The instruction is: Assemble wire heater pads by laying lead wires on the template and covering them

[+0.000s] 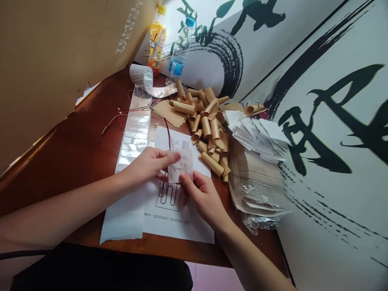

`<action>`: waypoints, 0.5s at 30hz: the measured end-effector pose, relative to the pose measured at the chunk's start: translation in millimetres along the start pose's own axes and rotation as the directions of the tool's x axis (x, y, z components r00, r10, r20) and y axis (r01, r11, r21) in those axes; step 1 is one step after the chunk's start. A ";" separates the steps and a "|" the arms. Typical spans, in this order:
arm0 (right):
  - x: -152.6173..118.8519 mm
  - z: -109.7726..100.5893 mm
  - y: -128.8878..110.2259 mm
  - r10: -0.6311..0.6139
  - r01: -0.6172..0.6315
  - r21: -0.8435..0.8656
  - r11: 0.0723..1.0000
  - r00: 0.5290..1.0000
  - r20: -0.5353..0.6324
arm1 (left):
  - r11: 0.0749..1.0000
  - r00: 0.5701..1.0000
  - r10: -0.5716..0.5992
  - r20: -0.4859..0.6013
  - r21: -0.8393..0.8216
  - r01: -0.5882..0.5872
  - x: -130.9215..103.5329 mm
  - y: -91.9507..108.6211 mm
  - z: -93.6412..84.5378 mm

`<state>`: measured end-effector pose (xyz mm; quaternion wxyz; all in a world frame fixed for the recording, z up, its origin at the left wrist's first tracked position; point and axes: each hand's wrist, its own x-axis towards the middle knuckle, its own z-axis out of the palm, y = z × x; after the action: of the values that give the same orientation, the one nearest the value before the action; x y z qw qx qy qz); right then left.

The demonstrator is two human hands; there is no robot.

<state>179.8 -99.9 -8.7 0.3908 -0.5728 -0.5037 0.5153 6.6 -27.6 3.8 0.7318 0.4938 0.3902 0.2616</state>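
Both my hands grip one small white square sheet (185, 159) above a printed drawing. My left hand (150, 163) pinches its left side, thumb on top. At the lower right edge, my right hand (203, 194) pinches it between thumb and fingers. Red and black wires (168, 131) rise from behind the sheet's top edge; where they attach is hidden. Under my hands lies the paper with the line drawing (178, 226), marked with printed text. A strip of silvery labels (133, 137) runs along its left side, its far end curled into a roll (141, 76).
Curled brown paper pieces (207, 125) are heaped beyond my right hand. Right of them, white squares (260, 135) top a plastic-wrapped brown stack (257, 178). Loose wires (119, 113) lie at left. Two bottles, one orange (157, 42) and one clear (178, 60), stand behind. A cardboard box (60, 52) borders the left.
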 end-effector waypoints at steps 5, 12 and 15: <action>3.6 -1.8 1.4 -0.039 0.042 0.024 0.999 0.994 -0.105 | 0.994 0.998 -0.025 0.062 0.112 0.018 -1.3 1.8 1.1; 12.1 -0.8 1.8 -0.048 0.056 0.198 0.979 0.998 -0.045 | 0.985 0.994 0.085 0.068 0.144 -0.095 1.0 -2.1 -2.8; 11.7 -9.7 -6.6 -0.114 0.156 0.178 0.972 0.967 -0.226 | 0.991 0.994 0.076 0.082 0.102 -0.085 2.1 -4.4 -4.6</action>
<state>187.8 -86.4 -3.0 0.5309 -0.5485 -0.4439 0.4692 3.9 -25.3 -1.9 0.7081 0.5569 0.3545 0.2505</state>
